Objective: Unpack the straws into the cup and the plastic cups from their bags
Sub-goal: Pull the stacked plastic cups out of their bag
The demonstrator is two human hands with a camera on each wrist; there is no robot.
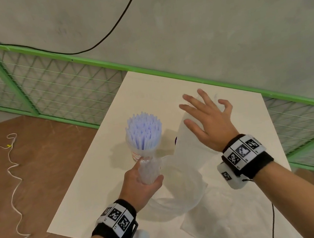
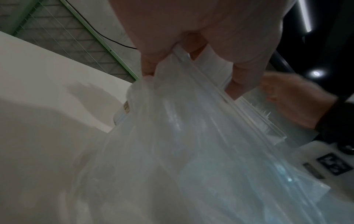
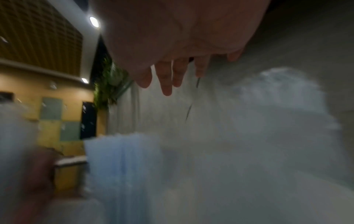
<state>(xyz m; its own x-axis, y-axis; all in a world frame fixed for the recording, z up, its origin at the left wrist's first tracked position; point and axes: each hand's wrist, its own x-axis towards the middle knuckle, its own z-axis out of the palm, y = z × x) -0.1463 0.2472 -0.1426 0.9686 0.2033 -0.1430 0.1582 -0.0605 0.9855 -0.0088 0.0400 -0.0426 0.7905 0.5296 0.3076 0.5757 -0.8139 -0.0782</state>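
A cup [image 1: 141,153] packed with pale blue straws [image 1: 143,129] stands upright on the white table [image 1: 93,187]. Just in front of it my left hand [image 1: 148,172] grips the bunched neck of a clear plastic bag [image 1: 174,194], which trails down onto the table; the left wrist view shows the bag [image 2: 191,128] held in my curled fingers [image 2: 237,84]. My right hand [image 1: 201,111] is open with fingers spread over a pale bagged bundle [image 1: 187,140] lying right of the cup; I cannot tell whether it touches. The right wrist view is blurred, showing the straws [image 3: 122,166] and spread fingers [image 3: 166,81].
A flat clear bag [image 1: 224,215] lies on the table's near right part. A green mesh fence [image 1: 52,86] runs behind and left of the table, with a black cable [image 1: 87,50] on the wall. A white cord [image 1: 12,177] lies on the brown floor at left.
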